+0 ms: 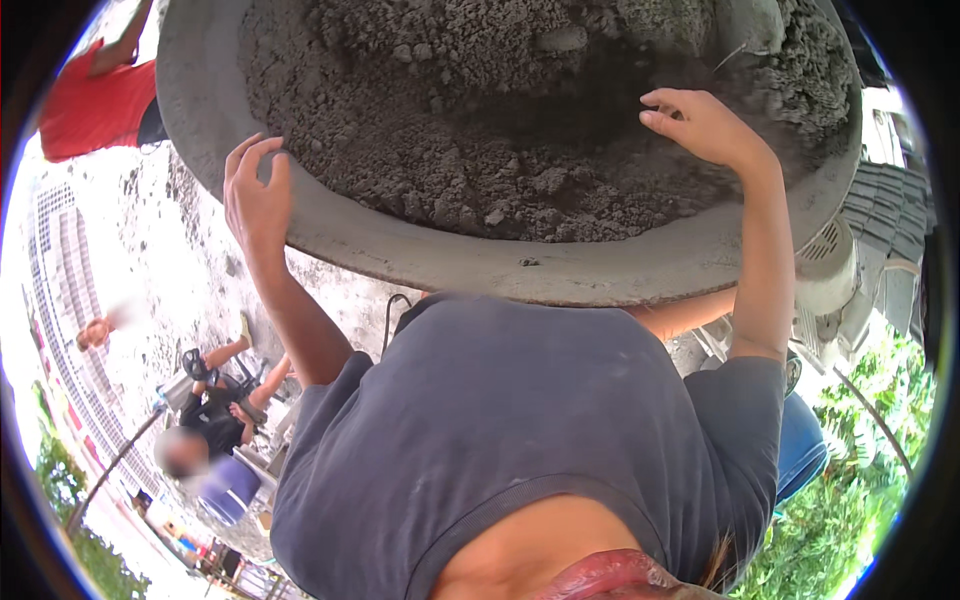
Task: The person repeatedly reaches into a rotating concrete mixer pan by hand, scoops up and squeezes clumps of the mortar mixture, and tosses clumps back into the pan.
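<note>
A wide, round basin with a pale grey rim (440,257) stretched across the far side of the scene. 1 person in a dark grey T-shirt (540,400) was at its near side, seen from above. A crumbly grey mix (400,170) lay inside the basin, with a darker hollow toward the right. At the far right, a blocky grey fitting (750,28) rose from the mix. Left of the basin, 1 person wore a red top (95,105). The left hand (258,195) was over the rim's left part, fingers spread and curved, no object visible in it; whether it touched the rim could not be told. The right hand (700,122) was above the mix, fingers bent, thumb slightly apart, nothing visible between them. The step in hand seemed to be tending the mix by hand. Reaching in next would call for cupped fingers, clear of the fitting.
</note>
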Available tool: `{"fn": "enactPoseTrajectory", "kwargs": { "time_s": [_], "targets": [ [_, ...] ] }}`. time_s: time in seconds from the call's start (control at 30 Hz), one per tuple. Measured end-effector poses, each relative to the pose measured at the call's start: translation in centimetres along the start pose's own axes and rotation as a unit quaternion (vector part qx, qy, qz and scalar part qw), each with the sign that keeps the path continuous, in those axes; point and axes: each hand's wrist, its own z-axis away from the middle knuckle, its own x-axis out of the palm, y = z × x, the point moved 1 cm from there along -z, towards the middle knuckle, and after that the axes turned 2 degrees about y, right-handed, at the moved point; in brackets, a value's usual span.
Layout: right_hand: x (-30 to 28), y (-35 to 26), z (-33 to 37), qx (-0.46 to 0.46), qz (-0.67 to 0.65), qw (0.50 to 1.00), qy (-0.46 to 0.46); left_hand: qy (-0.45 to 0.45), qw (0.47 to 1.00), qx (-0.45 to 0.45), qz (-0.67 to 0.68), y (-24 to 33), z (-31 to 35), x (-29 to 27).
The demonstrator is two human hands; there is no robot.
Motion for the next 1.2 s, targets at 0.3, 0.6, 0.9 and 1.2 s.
{"fn": "enactPoseTrajectory", "kwargs": {
  "time_s": [0.3,0.6,0.9,1.2],
  "targets": [
    [-0.2,2.7,-0.1,0.043,0.048,0.997,0.028,-0.061,0.996,0.021,-0.066,0.7,-0.1,0.0],
    [7.9,8.8,-11.3,-0.095,0.231,0.954,0.168,-0.074,0.995,0.030,-0.063,0.4,-0.2,0.3],
    [10.1,11.3,-17.5,0.085,0.185,0.978,0.051,-0.069,0.996,0.024,-0.049,1.0,-0.6,0.4],
    [-0.9,1.2,-1.9,-0.033,-0.126,0.979,-0.154,-0.108,0.992,0.008,-0.065,0.2,0.1,-0.4]
  ]
}}
